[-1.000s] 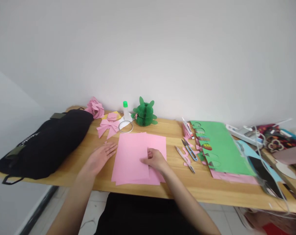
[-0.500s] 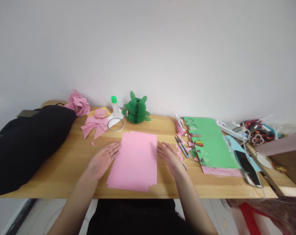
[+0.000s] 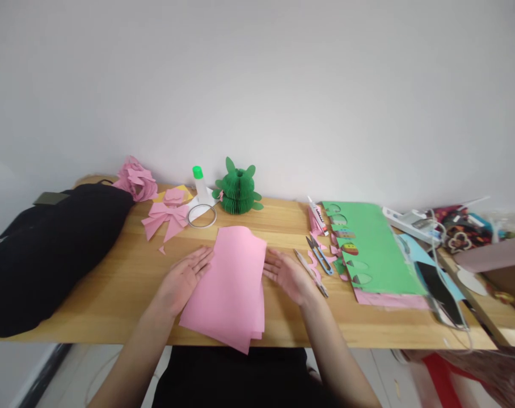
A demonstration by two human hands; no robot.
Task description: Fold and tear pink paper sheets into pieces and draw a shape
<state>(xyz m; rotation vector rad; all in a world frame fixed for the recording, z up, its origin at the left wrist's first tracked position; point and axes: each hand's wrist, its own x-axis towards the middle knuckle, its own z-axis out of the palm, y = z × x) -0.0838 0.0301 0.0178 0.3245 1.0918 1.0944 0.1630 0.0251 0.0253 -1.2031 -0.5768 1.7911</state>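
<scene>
A stack of pink paper sheets (image 3: 231,286) lies in front of me on the wooden table (image 3: 113,283), bowed up in the middle and overhanging the near edge. My left hand (image 3: 185,279) presses against its left side, fingers stretched out and together. On the opposite side my right hand (image 3: 288,273) pushes in the same way, palm toward the paper and fingers extended. Neither hand grips anything.
A black bag (image 3: 40,249) fills the table's left end. At the back are a pink paper bow (image 3: 164,218), pink flower (image 3: 134,178), glue bottle (image 3: 199,184), tape ring (image 3: 202,216) and green paper cactus (image 3: 237,194). Right: snips (image 3: 319,255), green sheets (image 3: 370,246), clutter.
My right hand left the top of the sheets and moved to their right edge. Both hands have squeezed the stack inward, so it bows up and has slid toward the near edge.
</scene>
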